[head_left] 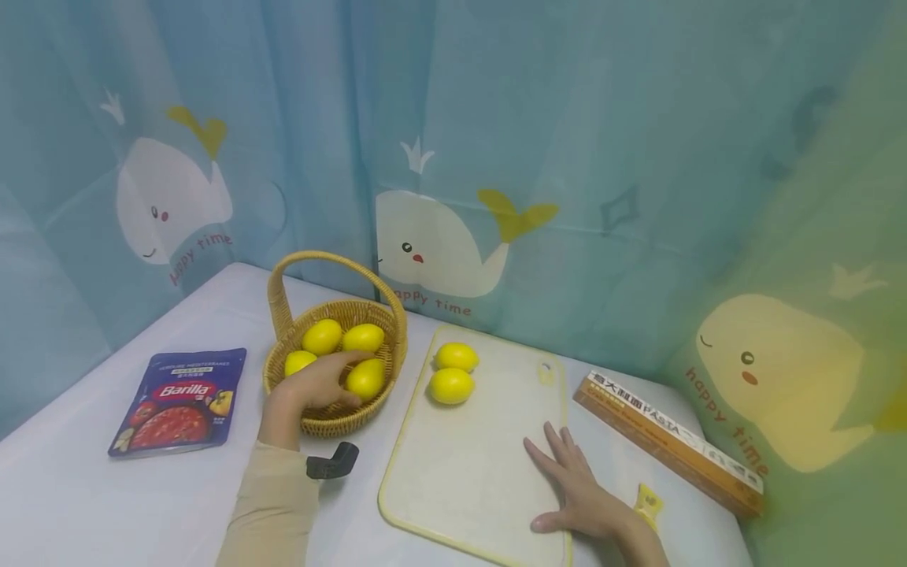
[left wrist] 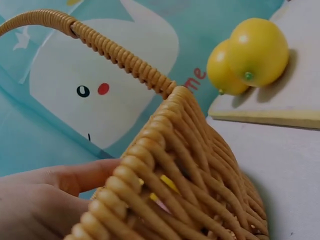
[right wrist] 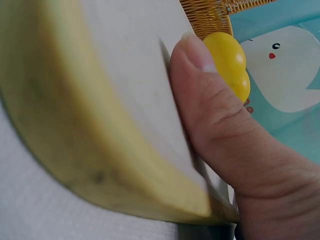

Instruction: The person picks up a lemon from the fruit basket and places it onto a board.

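My left hand (head_left: 322, 382) reaches over the rim of a wicker basket (head_left: 397, 315), fingers and thumb around a yellow lemon (head_left: 366, 380). In the left wrist view the basket's woven wall (left wrist: 200, 165) hides the fingertips and that lemon. Several lemons lie in the basket, among them one at the back (head_left: 322, 336). A white cutting board (head_left: 468, 465) with a yellow edge lies right of the basket, bearing two lemons (head_left: 452, 386) side by side near its far left corner. On the board's right edge rests my right hand (head_left: 577, 488), fingers spread, holding nothing.
A blue Barilla sauce pouch (head_left: 180, 402) lies left of the basket. Right of the board are a long pasta box (head_left: 666, 441) and a small yellow item (head_left: 648, 504), partly hidden by the right wrist. Behind the table hangs a whale-print curtain (head_left: 602, 157).
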The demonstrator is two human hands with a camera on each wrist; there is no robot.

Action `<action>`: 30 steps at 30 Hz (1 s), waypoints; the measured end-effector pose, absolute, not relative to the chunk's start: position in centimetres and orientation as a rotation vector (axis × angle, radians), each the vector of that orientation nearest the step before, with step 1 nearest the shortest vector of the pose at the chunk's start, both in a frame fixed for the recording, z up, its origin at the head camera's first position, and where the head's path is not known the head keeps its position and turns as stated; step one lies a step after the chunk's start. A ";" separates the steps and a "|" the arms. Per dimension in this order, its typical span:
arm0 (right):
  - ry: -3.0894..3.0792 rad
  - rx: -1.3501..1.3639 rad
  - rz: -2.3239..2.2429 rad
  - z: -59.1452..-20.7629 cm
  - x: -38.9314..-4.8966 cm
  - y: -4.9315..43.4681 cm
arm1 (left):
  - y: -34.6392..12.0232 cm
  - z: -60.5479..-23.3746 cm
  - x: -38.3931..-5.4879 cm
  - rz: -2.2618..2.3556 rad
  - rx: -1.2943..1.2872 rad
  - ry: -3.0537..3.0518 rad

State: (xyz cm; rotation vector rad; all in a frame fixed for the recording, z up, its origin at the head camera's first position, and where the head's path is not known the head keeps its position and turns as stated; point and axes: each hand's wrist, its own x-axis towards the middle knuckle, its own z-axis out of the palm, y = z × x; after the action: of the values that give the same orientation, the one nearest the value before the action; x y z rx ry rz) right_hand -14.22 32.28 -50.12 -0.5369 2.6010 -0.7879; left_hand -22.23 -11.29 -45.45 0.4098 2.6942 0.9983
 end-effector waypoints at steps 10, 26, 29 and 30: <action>2.622 -0.553 -0.785 -50.1 -14.3 32.3 | -10.9 -45.9 -22.9 0.998 0.448 2.728; 2.621 -0.540 -0.809 -50.2 -14.3 32.2 | -10.9 -45.4 -22.6 1.032 0.454 2.754; 2.622 -0.538 -0.804 -50.2 -14.3 32.3 | -10.9 -45.1 -22.5 1.031 0.456 2.759; 2.622 -0.538 -0.804 -50.2 -14.2 32.3 | -10.9 -45.0 -22.5 1.028 0.462 2.763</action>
State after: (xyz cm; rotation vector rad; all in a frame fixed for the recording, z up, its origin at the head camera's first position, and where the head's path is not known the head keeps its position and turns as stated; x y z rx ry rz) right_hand -14.25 32.28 -50.22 -0.5379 2.6219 -0.8038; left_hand -22.50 -10.92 -45.04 0.4623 2.7627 1.0283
